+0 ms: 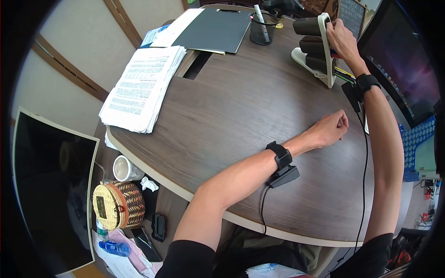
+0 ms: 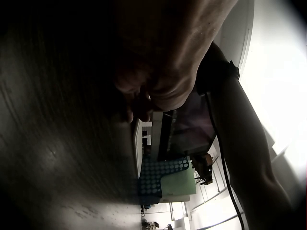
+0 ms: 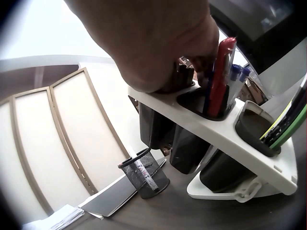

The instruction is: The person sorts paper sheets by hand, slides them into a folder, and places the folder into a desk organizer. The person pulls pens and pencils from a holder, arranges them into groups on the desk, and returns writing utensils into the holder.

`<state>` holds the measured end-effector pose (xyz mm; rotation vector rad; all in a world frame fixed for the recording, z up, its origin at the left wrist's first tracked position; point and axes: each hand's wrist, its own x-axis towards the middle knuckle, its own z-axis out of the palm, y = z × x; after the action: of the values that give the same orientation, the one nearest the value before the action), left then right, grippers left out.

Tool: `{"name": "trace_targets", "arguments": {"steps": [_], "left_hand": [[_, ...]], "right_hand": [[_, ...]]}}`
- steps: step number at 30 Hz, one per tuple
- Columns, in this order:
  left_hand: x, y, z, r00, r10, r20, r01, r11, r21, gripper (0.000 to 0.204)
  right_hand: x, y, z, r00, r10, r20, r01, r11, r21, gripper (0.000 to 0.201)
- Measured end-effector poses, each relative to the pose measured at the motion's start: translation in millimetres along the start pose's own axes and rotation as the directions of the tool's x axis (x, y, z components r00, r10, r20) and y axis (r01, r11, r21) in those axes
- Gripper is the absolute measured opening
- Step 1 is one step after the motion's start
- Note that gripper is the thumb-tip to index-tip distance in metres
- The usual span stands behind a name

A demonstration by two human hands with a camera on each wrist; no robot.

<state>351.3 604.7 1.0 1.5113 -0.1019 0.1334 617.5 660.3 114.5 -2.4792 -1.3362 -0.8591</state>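
A white pen organizer (image 1: pixel 326 51) with dark cups stands at the back right of the desk. My right hand (image 1: pixel 342 41) is at its uppermost cup, fingers bent at the opening. In the right wrist view the hand (image 3: pixel 158 43) covers part of the far cup of the organizer (image 3: pixel 211 127); what the fingertips touch is hidden. Beside them, a red pen (image 3: pixel 221 76) and blue-capped pens (image 3: pixel 237 79) stand in the middle cup. My left hand (image 1: pixel 330 129) rests on the desk with fingers loosely curled, holding nothing visible; the left wrist view shows it (image 2: pixel 158 81) dark.
A monitor (image 1: pixel 403 60) stands right of the organizer. Behind on the desk are a mesh pen cup (image 1: pixel 262 33), a dark clipboard (image 1: pixel 213 30) and a paper stack (image 1: pixel 139 88). A woven basket (image 1: pixel 118 206) and white cup (image 1: pixel 126 168) sit at the lower left. Cables trail from both wrists.
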Motion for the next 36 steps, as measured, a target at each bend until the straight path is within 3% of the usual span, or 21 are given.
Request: {"name": "trace_targets", "arguments": {"steps": [2,5,7,10,16,19,29,36], "left_hand": [[-0.3,0.6,1.4,1.0,-0.012,-0.001,0.012,1.0,-0.008,0.017],[0.1,0.7,1.9,1.0,-0.019,-0.001,0.019,1.0,-0.004,0.017],[-0.4,2.4,1.2,1.0,-0.013,-0.001,0.013,1.0,0.005,0.017],[0.1,2.0,1.5,1.0,-0.016,0.0,0.016,1.0,-0.007,0.017],[0.8,2.7,0.7,1.0,-0.008,0.001,0.008,1.0,-0.023,0.017],[0.5,0.2,2.3,1.0,-0.005,-0.002,0.005,0.999,-0.035,0.017],[-1.1,2.7,1.6,1.0,0.003,-0.004,-0.003,1.0,-0.021,0.017],[0.1,-1.5,0.9,0.999,0.029,-0.015,-0.029,1.0,-0.008,0.016]], "right_hand": [[-5.0,-2.5,-4.5,1.0,0.017,0.011,-0.017,1.0,0.025,0.052],[-2.6,-15.3,-14.3,0.994,0.064,0.085,-0.056,0.994,-0.093,0.039],[1.3,-24.9,-23.0,0.923,0.352,0.155,-0.364,0.93,0.058,0.058],[3.7,-31.2,-31.9,0.887,0.415,0.201,-0.433,0.9,0.057,0.071],[9.6,-36.0,-41.7,0.885,0.397,0.245,-0.436,0.89,0.133,0.067],[3.8,-37.8,-39.3,0.908,0.398,0.128,-0.415,0.895,0.162,0.066],[9.0,-34.8,-36.4,0.895,0.39,0.215,-0.424,0.894,0.146,0.065],[6.3,-24.3,-37.3,0.892,0.442,0.091,-0.449,0.845,0.291,0.059]]}}
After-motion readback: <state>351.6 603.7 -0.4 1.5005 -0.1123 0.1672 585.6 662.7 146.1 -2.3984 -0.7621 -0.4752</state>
